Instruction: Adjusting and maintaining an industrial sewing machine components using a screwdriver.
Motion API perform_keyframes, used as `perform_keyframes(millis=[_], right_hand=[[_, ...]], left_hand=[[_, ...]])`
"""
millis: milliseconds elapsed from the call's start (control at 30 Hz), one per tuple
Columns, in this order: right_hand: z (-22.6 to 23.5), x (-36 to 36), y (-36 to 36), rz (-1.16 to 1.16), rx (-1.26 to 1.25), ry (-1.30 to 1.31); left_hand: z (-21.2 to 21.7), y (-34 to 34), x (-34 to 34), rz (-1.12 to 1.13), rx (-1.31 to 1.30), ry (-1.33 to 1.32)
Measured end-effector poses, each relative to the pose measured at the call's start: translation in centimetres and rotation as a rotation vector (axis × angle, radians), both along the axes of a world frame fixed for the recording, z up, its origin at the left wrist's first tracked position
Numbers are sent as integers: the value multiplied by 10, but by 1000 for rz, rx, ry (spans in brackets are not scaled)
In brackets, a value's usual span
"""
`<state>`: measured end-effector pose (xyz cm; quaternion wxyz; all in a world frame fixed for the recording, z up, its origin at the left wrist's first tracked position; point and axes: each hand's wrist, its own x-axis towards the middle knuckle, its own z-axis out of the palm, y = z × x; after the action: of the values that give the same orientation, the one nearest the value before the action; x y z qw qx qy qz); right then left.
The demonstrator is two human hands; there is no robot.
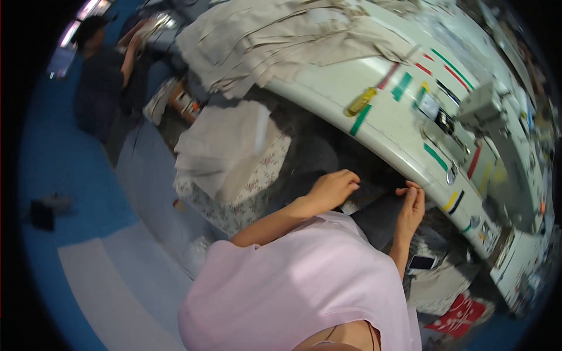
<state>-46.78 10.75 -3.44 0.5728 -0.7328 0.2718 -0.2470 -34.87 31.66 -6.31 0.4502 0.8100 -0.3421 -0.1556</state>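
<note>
We find no readable text, labels or numbers. Red item [459, 316] at lower right: white marks, lettering or pattern, we cannot tell which.

Can't tell if left grip [333, 190] or right grip [411, 206] pinches anything; too small for me to make out. Space under the tabletop [328, 88] is lost in shadow. I get the co-worker [99, 88] blurred, dark floor object [42, 215] unidentifiable, pink top [293, 281] cut by the lower edge.
</note>
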Motion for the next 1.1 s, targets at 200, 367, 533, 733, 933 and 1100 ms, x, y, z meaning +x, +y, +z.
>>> perform_keyframes(millis=[200,367,533,733,933,1100], right_hand=[[-18,4,46,28,73,199],[-24,-12,55,-28,-3,74],[-22,-34,55,-148,-6,16],[-34,-60,55,-285,-10,-61],[-34,-62,51,-263,18,-67],[-42,-63,46,-228,5,7]], left_hand=[[-8,32,27,163,4,212],[-9,-14,14,-50,-17,41],[-16,-29,5,-170,94,513],[9,-61,-34,-223,85,409],[-12,-60,-17,-623,242,-587],[-12,-70,-29,-392,130,271]])
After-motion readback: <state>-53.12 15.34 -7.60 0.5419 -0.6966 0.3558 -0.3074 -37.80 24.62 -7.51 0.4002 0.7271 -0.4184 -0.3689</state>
